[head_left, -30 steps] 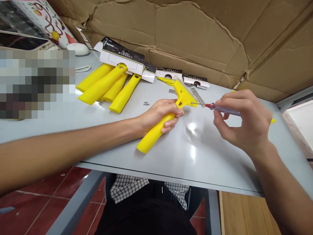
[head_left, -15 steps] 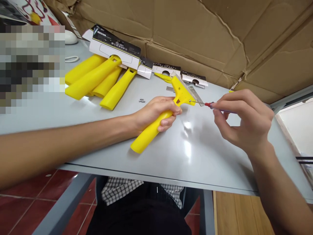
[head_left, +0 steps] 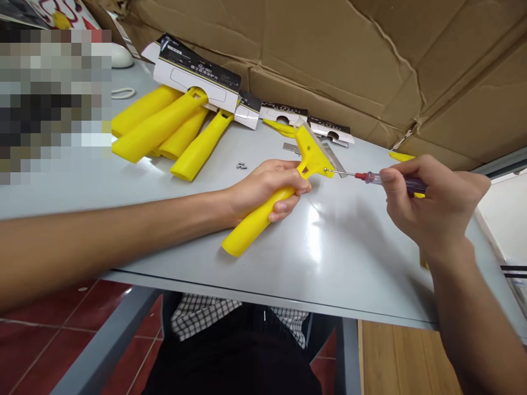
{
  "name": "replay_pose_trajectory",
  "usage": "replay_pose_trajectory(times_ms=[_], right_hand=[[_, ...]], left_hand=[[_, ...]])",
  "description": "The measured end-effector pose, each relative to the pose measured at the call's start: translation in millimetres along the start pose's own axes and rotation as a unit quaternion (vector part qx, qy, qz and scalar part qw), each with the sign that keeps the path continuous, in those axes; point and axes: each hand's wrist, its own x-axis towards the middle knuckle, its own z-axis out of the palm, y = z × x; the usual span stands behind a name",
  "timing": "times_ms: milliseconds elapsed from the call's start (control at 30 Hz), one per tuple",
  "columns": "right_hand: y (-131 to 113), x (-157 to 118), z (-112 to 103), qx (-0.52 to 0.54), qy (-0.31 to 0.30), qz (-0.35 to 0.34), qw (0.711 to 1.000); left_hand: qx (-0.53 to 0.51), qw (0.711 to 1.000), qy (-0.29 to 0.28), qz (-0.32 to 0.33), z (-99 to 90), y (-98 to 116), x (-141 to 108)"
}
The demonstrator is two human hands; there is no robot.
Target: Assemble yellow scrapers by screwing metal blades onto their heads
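Note:
My left hand (head_left: 280,189) is wrapped round the yellow handle of a scraper (head_left: 247,227), its head tilted up and away from me. A metal blade shows along the far edge of that head. In my right hand (head_left: 436,200) is a screwdriver (head_left: 373,178) with a clear handle and red collar, its thin shaft pointing left. The tip meets the scraper head at a small screw (head_left: 325,170) by the near corner. Behind the head lie a loose metal strip (head_left: 335,158) and another metal piece (head_left: 290,147), partly covered.
Several small screws (head_left: 241,165) lie on the grey table (head_left: 164,255) left of the scraper. Farther left are several yellow scrapers (head_left: 201,145) with black-and-white card sleeves (head_left: 197,74). More sleeves (head_left: 331,131) lie along the cardboard wall (head_left: 329,55). Yellow parts show behind my right hand.
My right hand has shifted right and slid back along the screwdriver, so more of its handle shows. The screwdriver tip stays at the screw. My left hand keeps its hold on the scraper.

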Motion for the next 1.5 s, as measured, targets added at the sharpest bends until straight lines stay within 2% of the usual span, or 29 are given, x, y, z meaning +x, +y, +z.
replay_pose_trajectory(times_ms=[167,367,433,567,733,967,1167,1333,1500], right_hand=[[-5.8,-0.7,-4.0,0.055,-0.074,0.034,0.995],[-0.9,0.4,-3.8,-0.030,-0.037,0.018,0.999],[-1.8,2.3,-5.3,0.005,-0.045,0.020,0.999],[-6.4,2.7,-6.7,0.069,-0.107,0.005,0.992],[-5.1,-0.3,-4.1,-0.006,-0.066,0.003,0.998],[-9.6,2.2,-6.2,0.105,-0.101,0.011,0.989],[-6.7,3.3,-4.9,0.123,-0.092,-0.049,0.987],[-7.8,3.3,-6.1,0.118,-0.126,0.001,0.985],[-10.3,3.7,-5.4,0.134,-0.112,-0.014,0.984]], left_hand=[[-0.004,1.000,0.011,0.002,0.4,0.5,0.7],[0.001,1.000,0.006,-0.002,1.0,0.6,0.0],[0.007,1.000,0.003,-0.003,0.9,0.5,-0.4],[-0.009,1.000,0.016,0.004,0.8,1.3,1.0],[-0.002,1.000,0.012,0.000,1.2,1.8,1.3],[-0.014,1.000,0.019,0.005,0.8,1.5,1.4],[-0.009,1.000,0.012,0.000,0.0,0.6,1.1],[-0.006,1.000,0.012,0.002,0.9,0.9,0.0],[-0.007,1.000,0.011,0.002,0.9,1.2,0.1]])
